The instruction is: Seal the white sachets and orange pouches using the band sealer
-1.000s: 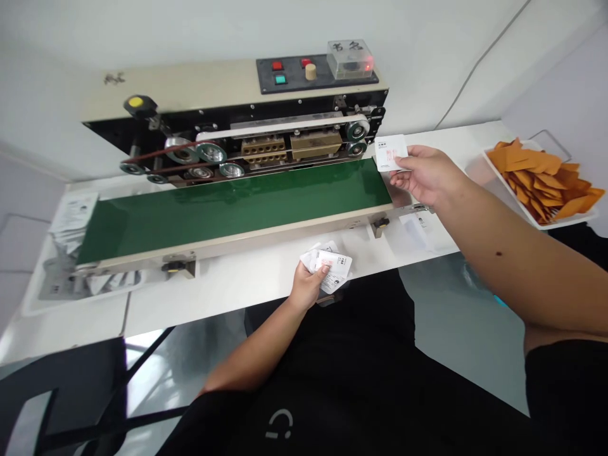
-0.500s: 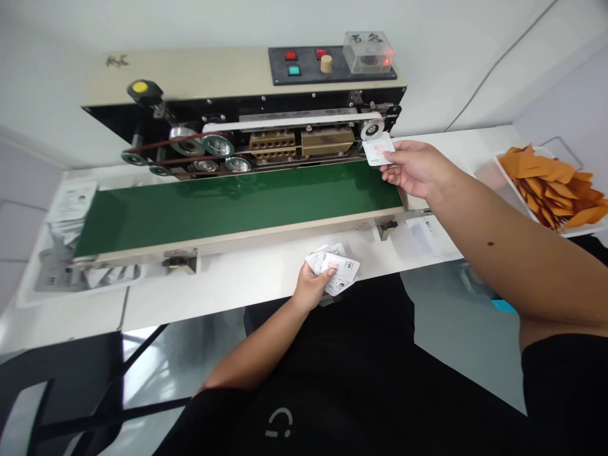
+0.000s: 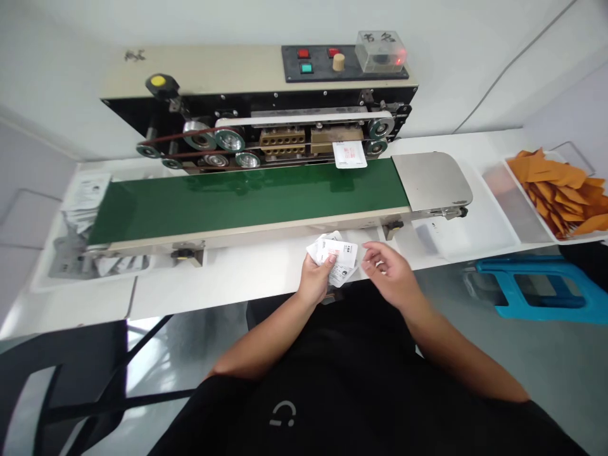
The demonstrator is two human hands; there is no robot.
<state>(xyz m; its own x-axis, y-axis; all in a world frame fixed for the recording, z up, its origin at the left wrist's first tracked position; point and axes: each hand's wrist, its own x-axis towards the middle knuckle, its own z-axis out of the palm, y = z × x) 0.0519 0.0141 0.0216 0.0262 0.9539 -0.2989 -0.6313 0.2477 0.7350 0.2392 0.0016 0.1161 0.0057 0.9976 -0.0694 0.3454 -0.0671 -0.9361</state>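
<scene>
From your head camera, the white packet (image 3: 349, 154) has left your right hand (image 3: 387, 269) and now lies flat on the green belt (image 3: 237, 196), at its far edge beside the sealing machine (image 3: 285, 120), its long axis running along the belt. Your right hand's fingers (image 3: 373, 254) are apart and empty, just beside the bunch of packets (image 3: 335, 253) clamped in your left hand (image 3: 313, 280), over the front edge of the bench (image 3: 237, 285).

Handwritten 书名 on the clear plastic box (image 3: 380, 52), white sachet (image 3: 349, 154) print too small to read
</scene>
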